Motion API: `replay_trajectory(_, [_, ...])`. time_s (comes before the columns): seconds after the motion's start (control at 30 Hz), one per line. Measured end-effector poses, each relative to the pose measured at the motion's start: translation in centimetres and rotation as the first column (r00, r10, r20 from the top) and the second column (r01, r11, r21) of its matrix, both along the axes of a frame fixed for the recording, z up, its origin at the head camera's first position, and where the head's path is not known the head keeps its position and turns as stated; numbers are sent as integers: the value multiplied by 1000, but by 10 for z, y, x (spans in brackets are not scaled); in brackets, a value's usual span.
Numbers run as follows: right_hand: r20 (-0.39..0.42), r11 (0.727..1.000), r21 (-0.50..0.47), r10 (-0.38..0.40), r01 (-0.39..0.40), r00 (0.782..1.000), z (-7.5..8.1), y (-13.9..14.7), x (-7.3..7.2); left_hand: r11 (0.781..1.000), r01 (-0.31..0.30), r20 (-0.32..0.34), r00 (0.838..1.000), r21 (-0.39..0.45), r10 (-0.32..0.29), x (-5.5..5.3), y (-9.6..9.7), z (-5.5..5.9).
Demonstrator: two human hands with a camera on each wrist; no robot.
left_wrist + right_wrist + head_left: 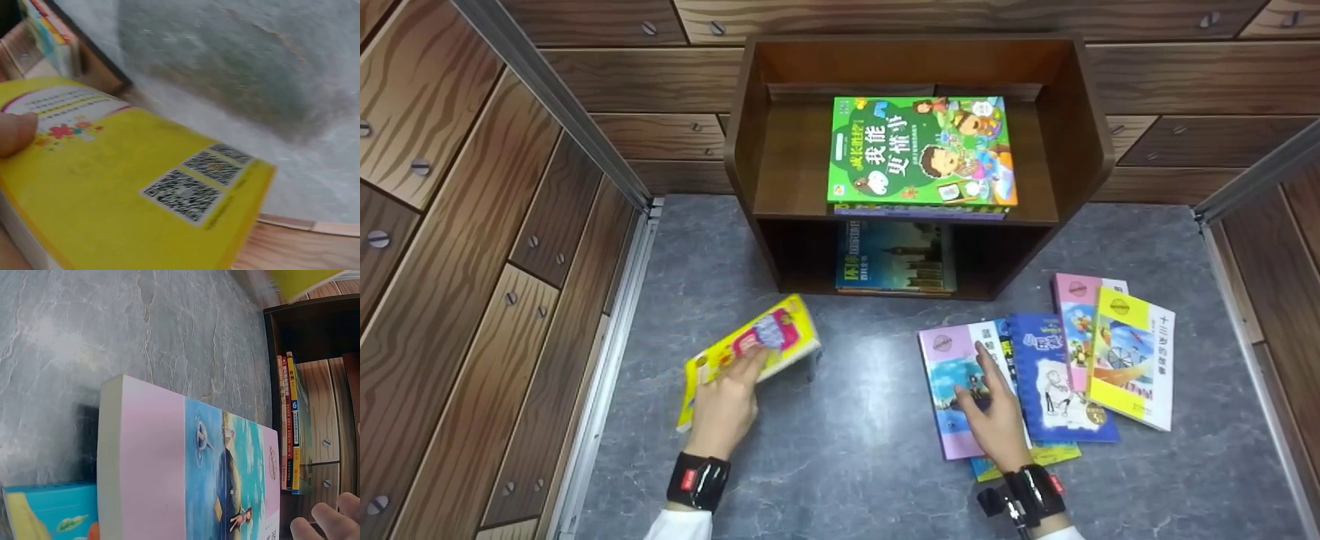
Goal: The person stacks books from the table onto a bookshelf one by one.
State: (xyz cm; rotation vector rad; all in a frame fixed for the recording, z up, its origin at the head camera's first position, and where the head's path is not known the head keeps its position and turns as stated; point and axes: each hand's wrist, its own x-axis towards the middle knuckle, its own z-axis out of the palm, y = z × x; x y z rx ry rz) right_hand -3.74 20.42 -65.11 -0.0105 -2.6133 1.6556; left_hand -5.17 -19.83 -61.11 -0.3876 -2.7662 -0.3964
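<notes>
My left hand [727,405] grips a yellow book [795,319] above the floor, left of the shelf. In the left wrist view the thumb [17,132] lies across its yellow back cover, near QR codes printed toward one corner. My right hand [997,420], fingers apart and nothing in its grasp, is over a pink-and-blue book [949,375] lying on other books. That book fills much of the right wrist view, with the fingertips [332,523] at the lower right. Beside it lie a blue book [1039,382] and a yellow-and-white book [1132,352] overlapping a pink one [1072,300].
A dark brown two-level shelf [795,172] stands against the wood-patterned back wall. Green-covered books [922,150] lie stacked on its upper level, and a dark blue book [896,255] with others is in the lower one. Wood-patterned panels [472,262] border the grey marbled floor [840,450].
</notes>
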Motion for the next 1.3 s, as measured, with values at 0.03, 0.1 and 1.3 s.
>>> replay_trajectory(0.03, [-4, 1000, 3, -2, 2, 1000, 0, 0, 0, 1000, 27, -44, 999, -12, -28, 0, 5, 2])
replay_trajectory(0.1, [-8, 1000, -2, -4, 4, 1000, 1, -1, -1, 996, 79, -128, 988, -35, -83, 0, 15, 6])
replay_trajectory(1.3, [320, 966, -192, 231, -176, 919, 55, -15, -61, 655, 703, -145, 643, -278, -752, -6, 118, 29])
